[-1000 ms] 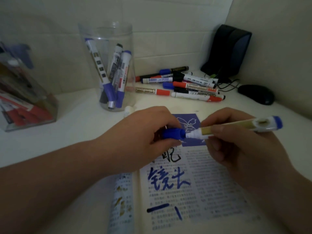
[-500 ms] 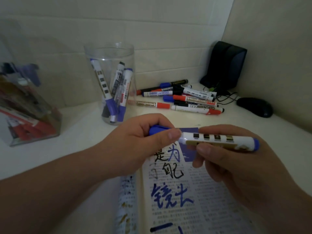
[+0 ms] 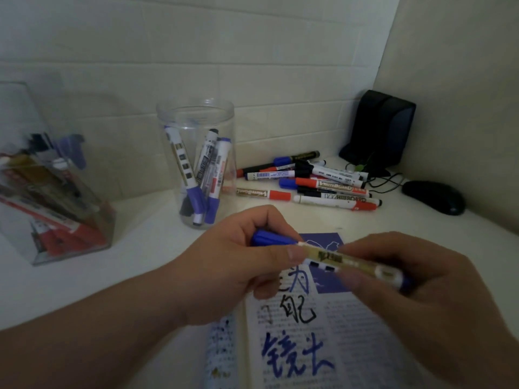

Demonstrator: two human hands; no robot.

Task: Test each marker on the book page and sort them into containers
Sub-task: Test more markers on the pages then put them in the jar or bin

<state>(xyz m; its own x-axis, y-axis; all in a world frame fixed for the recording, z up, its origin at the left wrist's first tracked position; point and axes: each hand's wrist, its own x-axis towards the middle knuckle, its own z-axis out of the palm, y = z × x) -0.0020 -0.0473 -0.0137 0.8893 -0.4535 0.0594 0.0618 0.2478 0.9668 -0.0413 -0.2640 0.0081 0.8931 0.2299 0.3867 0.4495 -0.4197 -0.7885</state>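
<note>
Above the book page (image 3: 337, 327), the cap (image 3: 266, 237) is now pushed home on the marker (image 3: 337, 258), left hand (image 3: 233, 268) pinching cap, right hand (image 3: 421, 290) curled round barrel; sorting looks next.

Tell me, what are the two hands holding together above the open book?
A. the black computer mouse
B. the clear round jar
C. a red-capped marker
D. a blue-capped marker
D: the left hand and the right hand both grip one blue-capped marker above the open book, while the red-capped markers lie loose on the desk behind.
</note>
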